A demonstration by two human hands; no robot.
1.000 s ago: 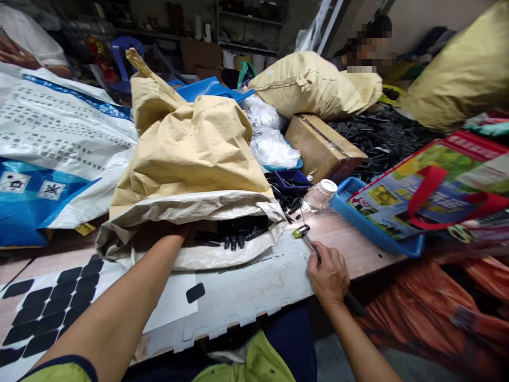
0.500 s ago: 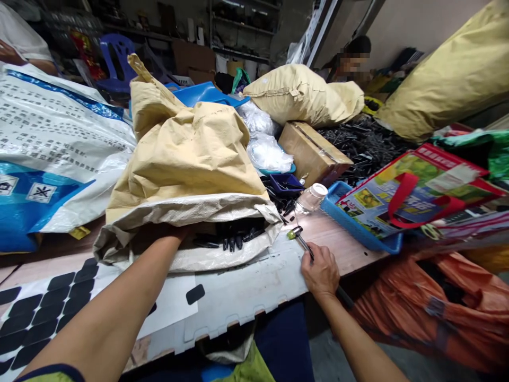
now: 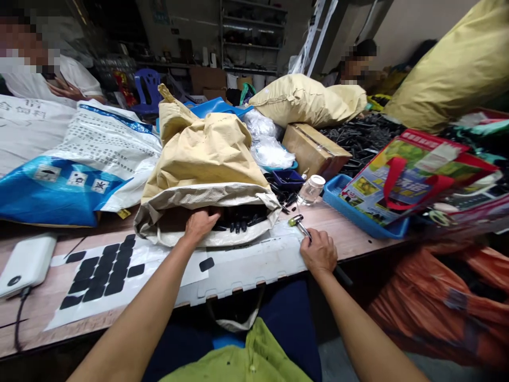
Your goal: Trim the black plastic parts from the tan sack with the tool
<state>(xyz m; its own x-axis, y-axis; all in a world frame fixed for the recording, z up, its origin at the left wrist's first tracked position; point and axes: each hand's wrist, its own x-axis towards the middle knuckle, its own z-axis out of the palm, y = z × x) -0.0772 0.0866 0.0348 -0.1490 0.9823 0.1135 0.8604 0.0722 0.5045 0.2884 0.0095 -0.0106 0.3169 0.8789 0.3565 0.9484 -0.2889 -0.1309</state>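
Note:
A tan woven sack [image 3: 209,154] lies on the table, its mouth folded back towards me. Several black pen-like plastic pieces [image 3: 238,225] show inside the opening. My left hand [image 3: 201,224] is in the sack's mouth beside these pieces; its thumb shows, but the other fingers are mostly hidden in shadow, so I cannot see what it holds. My right hand [image 3: 320,250] is closed around the handle of a small hammer [image 3: 303,228] with a yellow-green face. The hammer head is just above or on the grey-white board [image 3: 238,273] near its right end.
Black rounded patches [image 3: 107,268] lie on a white sheet at left, near a white power bank [image 3: 29,262]. A clear jar [image 3: 311,190], a blue basket [image 3: 366,223] and a cardboard box [image 3: 314,148] stand right of the sack. Two other people sit across the table.
My left hand has drawn back from deep in the sack to its mouth. The right hand keeps the hammer in nearly the same place. The view has shifted left.

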